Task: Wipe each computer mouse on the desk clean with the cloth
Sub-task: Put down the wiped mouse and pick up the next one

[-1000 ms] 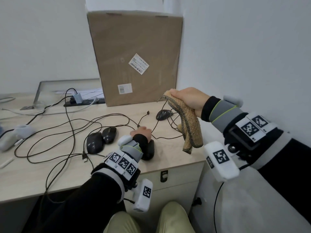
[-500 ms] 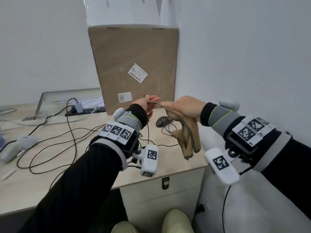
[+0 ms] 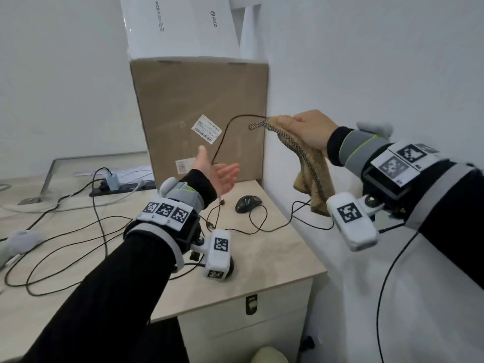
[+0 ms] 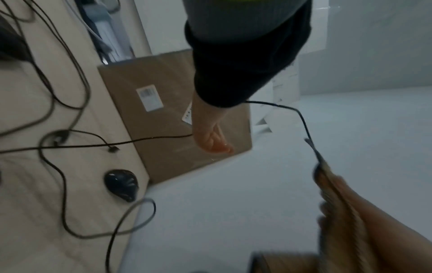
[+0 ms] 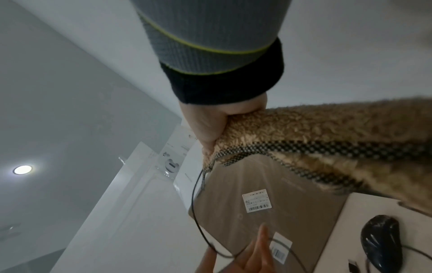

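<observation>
My right hand (image 3: 311,129) is raised near the wall and grips a fuzzy brown cloth (image 3: 313,176) with a checkered edge, which hangs below it. A thin black cable (image 3: 222,137) comes out of the cloth fold and arcs down to my left hand (image 3: 222,174), which is open with the palm up and the cable lying across it. In the right wrist view the cable (image 5: 195,203) leaves the cloth (image 5: 327,133) at my thumb. One black mouse (image 3: 247,203) lies on the desk (image 3: 275,258) below both hands. A second mouse (image 3: 231,268) is mostly hidden behind my left wrist camera.
A tall cardboard box (image 3: 199,100) stands at the back with white boxes (image 3: 180,24) on top. The wall is close on the right. Tangled black cables (image 3: 65,244) cover the desk's left half, with a power strip (image 3: 117,186) behind them. A drawer (image 3: 251,305) sits under the desk's front edge.
My left hand left the mouse at the desk front, rose to the cloth, then dropped and opened. My right hand lifted the cloth higher, and the cable now stretches between both hands.
</observation>
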{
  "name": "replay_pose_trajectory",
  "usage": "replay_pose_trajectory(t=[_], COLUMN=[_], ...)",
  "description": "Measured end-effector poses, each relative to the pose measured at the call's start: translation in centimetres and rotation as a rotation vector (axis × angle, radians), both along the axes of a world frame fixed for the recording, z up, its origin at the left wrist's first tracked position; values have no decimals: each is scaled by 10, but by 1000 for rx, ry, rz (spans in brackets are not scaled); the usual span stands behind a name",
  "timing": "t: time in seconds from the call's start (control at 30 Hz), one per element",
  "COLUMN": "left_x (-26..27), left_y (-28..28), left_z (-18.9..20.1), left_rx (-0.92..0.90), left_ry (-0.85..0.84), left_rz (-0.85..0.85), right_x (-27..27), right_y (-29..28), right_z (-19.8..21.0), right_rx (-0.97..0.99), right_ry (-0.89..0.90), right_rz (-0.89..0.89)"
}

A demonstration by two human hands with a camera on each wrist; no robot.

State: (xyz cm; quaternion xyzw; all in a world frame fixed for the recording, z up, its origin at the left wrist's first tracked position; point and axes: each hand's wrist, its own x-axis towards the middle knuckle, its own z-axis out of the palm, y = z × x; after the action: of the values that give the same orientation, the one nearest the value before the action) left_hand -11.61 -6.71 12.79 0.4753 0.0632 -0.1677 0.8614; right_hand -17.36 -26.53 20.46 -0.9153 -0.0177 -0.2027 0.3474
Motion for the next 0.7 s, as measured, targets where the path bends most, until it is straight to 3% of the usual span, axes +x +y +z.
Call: replay_pose_trajectory(t=[0.13,0.2,0.3,0.43,0.5,0.7], left_x=[-24,-32,-38,-36,-35,-47], left_y=[-18,-21,-20,-12,-7,-7], left_z=[19,26,29,30,31,35], left_rx=[157,203,234,-69,-111,243], left_ry=[2,1,46,53,13,-3], left_rz=[-272,-324,-253,19,76,-75], right_x=[7,10,13,14,13,12], right_y=[12,16,17,17,19,31], right_z=[0,-1,-2,-2,-4,-9], right_rx=[6,46,116,200,190,124], right_ry=[-22,-52,-101,-167,-158,-137], right_rz=[-41,-88,-167,-226,-194,-134])
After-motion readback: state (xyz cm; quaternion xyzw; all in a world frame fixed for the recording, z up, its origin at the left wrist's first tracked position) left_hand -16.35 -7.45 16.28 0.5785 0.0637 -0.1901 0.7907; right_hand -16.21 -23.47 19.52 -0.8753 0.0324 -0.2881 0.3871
